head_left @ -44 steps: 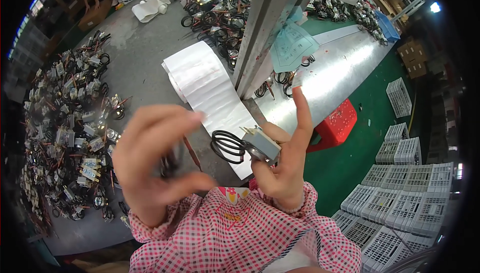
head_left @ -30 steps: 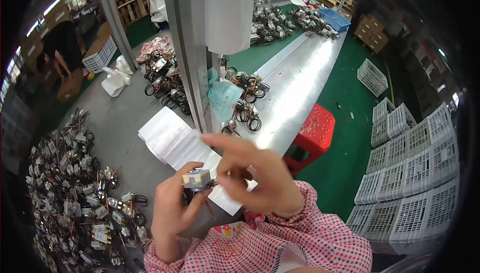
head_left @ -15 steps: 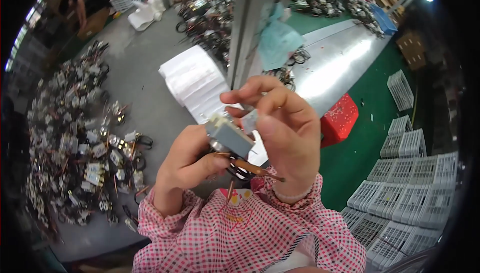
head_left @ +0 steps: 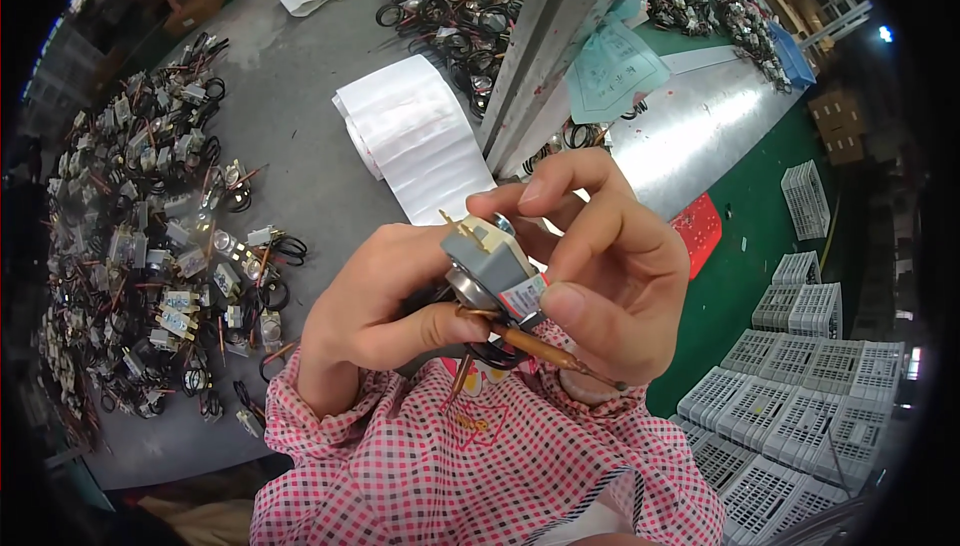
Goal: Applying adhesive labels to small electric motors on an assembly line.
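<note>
My left hand is closed around a capillary thermostat, a small grey and cream box with metal terminals and a round metal part. A copper-coloured bulb and coiled dark tubing hang below it, by my left thumb. On the side of the box facing my right hand lies a small white label with some red print. My right hand is curled about that side, its thumb at the label's edge and a fingertip on the top of the box. Part of the box is hidden by fingers.
A roll of white labels lies partly unwound on the grey table. Many similar thermostats are heaped at left, with more behind the roll. A metal post rises beyond my hands. Grey plastic crates stack at right, near a red container.
The label, pinched in my right fingers before, now lies against the thermostat's side. My left hand has turned the box, and my right hand has come down around it. The view has shifted slightly.
</note>
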Demonstrator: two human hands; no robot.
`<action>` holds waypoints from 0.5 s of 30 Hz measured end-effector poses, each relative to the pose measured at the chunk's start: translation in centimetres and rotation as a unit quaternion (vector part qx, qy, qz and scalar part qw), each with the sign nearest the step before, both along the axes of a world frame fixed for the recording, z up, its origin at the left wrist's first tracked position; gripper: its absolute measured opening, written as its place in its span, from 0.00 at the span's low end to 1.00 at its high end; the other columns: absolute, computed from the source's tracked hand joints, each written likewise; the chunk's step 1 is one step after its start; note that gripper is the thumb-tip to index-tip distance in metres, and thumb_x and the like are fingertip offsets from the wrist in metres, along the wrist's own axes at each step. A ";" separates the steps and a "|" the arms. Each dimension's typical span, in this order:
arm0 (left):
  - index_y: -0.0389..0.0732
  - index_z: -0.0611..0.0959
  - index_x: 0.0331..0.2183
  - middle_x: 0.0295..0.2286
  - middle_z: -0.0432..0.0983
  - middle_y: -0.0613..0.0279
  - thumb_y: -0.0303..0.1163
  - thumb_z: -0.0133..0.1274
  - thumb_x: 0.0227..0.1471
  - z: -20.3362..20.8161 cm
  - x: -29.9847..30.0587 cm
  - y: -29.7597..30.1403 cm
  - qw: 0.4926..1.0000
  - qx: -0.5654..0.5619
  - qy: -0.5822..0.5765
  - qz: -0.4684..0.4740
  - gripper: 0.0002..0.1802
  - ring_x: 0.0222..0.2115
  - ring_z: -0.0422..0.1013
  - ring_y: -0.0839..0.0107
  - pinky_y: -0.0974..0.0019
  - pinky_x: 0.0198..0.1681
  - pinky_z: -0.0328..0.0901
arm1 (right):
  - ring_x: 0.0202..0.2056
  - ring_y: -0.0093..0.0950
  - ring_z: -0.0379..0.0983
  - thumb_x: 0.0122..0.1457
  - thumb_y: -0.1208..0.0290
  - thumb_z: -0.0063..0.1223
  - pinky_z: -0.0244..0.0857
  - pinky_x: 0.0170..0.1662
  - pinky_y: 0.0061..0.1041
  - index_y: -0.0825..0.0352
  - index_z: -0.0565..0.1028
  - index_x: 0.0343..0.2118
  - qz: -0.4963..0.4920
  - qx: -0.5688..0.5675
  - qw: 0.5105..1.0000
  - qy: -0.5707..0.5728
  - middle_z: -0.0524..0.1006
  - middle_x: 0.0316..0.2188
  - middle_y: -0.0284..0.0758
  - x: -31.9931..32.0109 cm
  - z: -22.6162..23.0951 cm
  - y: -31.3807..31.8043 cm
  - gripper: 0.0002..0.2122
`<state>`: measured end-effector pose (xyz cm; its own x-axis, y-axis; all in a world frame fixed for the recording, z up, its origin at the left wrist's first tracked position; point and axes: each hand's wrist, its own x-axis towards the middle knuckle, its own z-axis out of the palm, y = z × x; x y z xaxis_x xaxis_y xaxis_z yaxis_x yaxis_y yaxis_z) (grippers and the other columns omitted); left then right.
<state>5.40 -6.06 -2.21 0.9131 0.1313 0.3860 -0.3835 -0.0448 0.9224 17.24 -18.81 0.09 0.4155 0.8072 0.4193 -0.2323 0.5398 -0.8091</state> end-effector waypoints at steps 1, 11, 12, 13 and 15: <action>0.33 0.75 0.33 0.24 0.73 0.54 0.39 0.54 0.43 0.0 0.0 0.0 1.000 -0.002 -0.001 0.003 0.18 0.24 0.71 0.58 0.66 0.28 0.63 | 0.47 0.47 0.63 0.46 0.81 0.50 0.61 0.50 0.42 0.76 0.68 0.24 0.007 0.003 1.000 -0.010 0.60 0.41 0.46 0.1 0.0 0.0 0.04; 0.34 0.75 0.33 0.24 0.72 0.54 0.39 0.54 0.44 -0.4 -0.2 0.3 1.000 -0.002 -0.010 0.006 0.18 0.24 0.71 0.58 0.66 0.27 0.64 | 0.47 0.49 0.62 0.46 0.82 0.50 0.62 0.49 0.42 0.76 0.68 0.24 0.012 -0.005 0.999 -0.044 0.59 0.41 0.46 0.1 0.0 0.3 0.04; 0.34 0.75 0.33 0.24 0.72 0.54 0.39 0.53 0.44 -0.4 -0.2 0.3 1.000 0.007 -0.015 0.003 0.18 0.24 0.71 0.58 0.66 0.27 0.64 | 0.47 0.49 0.62 0.46 0.82 0.50 0.62 0.49 0.42 0.76 0.68 0.24 0.011 -0.005 0.999 -0.042 0.59 0.41 0.46 0.0 -0.1 0.4 0.04; 0.34 0.75 0.33 0.24 0.72 0.54 0.39 0.53 0.44 -0.5 -0.2 0.4 1.000 0.005 -0.014 0.007 0.18 0.24 0.71 0.58 0.66 0.27 0.64 | 0.47 0.49 0.62 0.46 0.82 0.50 0.62 0.49 0.42 0.76 0.68 0.24 0.010 -0.004 0.999 -0.043 0.59 0.41 0.46 0.0 -0.1 0.5 0.04; 0.34 0.75 0.33 0.25 0.72 0.54 0.39 0.53 0.44 -0.6 -0.1 0.6 0.999 0.029 -0.030 0.006 0.18 0.25 0.71 0.58 0.66 0.27 0.64 | 0.47 0.49 0.62 0.46 0.82 0.50 0.62 0.49 0.42 0.76 0.68 0.24 0.011 -0.003 0.999 -0.042 0.59 0.41 0.46 0.0 -0.1 0.6 0.04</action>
